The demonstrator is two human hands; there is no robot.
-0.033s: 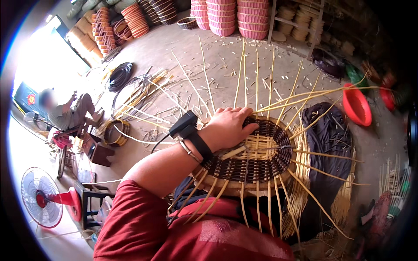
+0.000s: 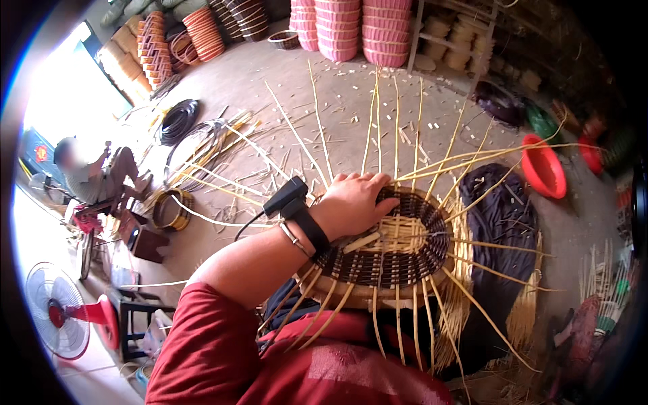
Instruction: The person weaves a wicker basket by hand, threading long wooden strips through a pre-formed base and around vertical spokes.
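Observation:
An oval woven basket base point(image 2: 405, 233) lies across my lap, with a dark brown weave around a pale centre. Long pale stakes point(image 2: 317, 121) fan out from its rim on all sides. Over its far left edge, my left hand point(image 2: 354, 202) lies palm down, fingers curled over the rim and thumb on the dark weave. A short pale stick point(image 2: 362, 242) rests on the weave below the hand. On my left wrist sit a black strap with a box-shaped device point(image 2: 286, 197) and a bracelet. My right hand is out of view.
Dark cloth point(image 2: 499, 209) and pale strands lie right of the base, with a red basin point(image 2: 543, 167) beyond. Stacked pink baskets point(image 2: 337, 30) stand at the back. At left are a person point(image 2: 94, 169) seated low, black coils point(image 2: 179, 121) and a fan point(image 2: 57, 310).
The view has shifted slightly, so the surroundings at right sit a little further left and the fan a little lower. My left hand keeps its place on the basket base.

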